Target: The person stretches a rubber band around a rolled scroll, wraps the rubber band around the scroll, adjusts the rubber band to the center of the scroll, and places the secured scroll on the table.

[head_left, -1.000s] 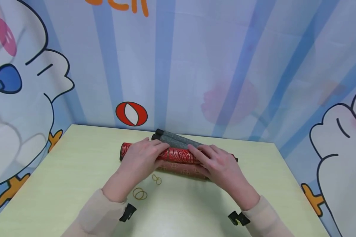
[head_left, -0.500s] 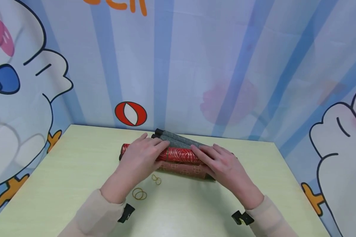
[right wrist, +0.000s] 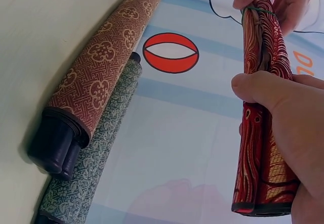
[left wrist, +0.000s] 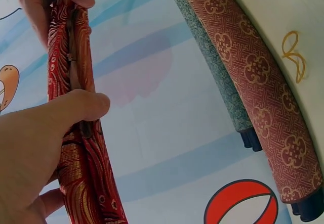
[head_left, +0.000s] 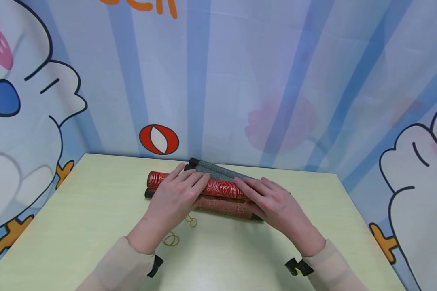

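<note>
Both hands hold a red scroll (head_left: 223, 188) with a swirling pattern, raised over the table. My left hand (head_left: 178, 192) grips its left part, thumb on the near side. The right hand (head_left: 273, 202) grips nearer the other end, its thumb (right wrist: 253, 85) across the roll. A thin green band (right wrist: 259, 9) circles the red scroll near the left hand in the right wrist view. Below and nearer lies a brown scroll (head_left: 223, 207) with gold flowers and dark rod ends (right wrist: 53, 140). Grey-green scrolls (head_left: 216, 171) lie just behind.
Two small yellow rubber bands (head_left: 193, 222) lie in front of the scrolls, with larger loops (head_left: 171, 239) closer in, partly behind the left wrist. The pale table (head_left: 76, 226) ends at a printed cartoon backdrop (head_left: 225, 81).
The red scroll's left end has risen, uncovering the brown scroll's dark end beneath it. My right hand has slid slightly to the right along the roll.
</note>
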Demonstrator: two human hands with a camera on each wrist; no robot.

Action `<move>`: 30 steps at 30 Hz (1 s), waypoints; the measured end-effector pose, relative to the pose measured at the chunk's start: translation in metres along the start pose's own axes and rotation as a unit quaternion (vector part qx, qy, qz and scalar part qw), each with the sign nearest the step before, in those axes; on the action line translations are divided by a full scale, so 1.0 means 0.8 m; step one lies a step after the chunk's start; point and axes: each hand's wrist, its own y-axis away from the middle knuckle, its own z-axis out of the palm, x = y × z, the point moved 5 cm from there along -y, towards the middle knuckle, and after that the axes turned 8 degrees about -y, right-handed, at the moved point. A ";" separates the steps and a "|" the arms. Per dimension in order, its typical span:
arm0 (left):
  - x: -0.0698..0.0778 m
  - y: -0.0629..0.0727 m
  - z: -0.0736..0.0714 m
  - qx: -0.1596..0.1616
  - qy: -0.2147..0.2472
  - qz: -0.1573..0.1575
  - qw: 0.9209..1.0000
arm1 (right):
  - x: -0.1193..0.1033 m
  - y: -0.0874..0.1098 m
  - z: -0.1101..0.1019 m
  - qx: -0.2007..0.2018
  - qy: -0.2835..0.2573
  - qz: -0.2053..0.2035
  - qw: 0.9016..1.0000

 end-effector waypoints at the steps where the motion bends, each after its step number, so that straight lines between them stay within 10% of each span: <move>1: 0.000 0.000 0.000 0.005 0.000 0.001 1.000 | 0.000 0.000 0.000 0.002 0.001 -0.002 1.000; 30: 0.005 -0.013 -0.004 0.065 -0.005 0.006 0.998 | 0.001 0.002 -0.015 0.018 -0.015 0.009 1.000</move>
